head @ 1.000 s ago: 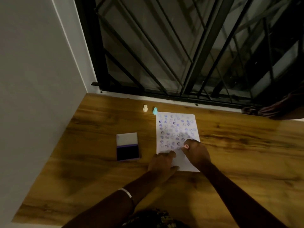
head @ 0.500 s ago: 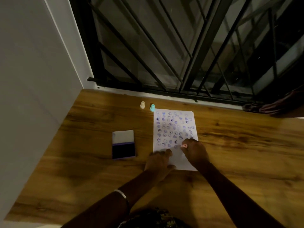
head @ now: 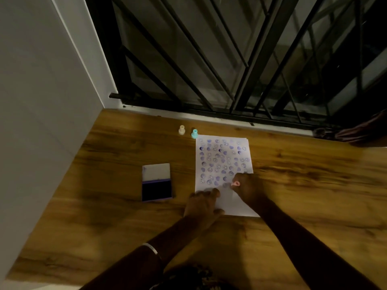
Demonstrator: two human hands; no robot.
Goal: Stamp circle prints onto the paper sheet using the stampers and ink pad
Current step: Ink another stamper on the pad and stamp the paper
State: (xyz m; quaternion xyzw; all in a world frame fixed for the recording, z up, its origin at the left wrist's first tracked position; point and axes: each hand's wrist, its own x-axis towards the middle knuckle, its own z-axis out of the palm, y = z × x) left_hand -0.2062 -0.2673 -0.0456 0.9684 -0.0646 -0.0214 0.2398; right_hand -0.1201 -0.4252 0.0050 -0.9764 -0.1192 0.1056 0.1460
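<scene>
Two hands work the paper on the surface: my left flat pinning its near edge, my right pinching a pink stamper, which could smear prints if it slides.

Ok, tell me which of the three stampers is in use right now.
The pink stamper, pinched in the right hand over the paper sheet. The cream stamper and the teal stamper stand untouched beyond the sheet's far left corner.
</scene>
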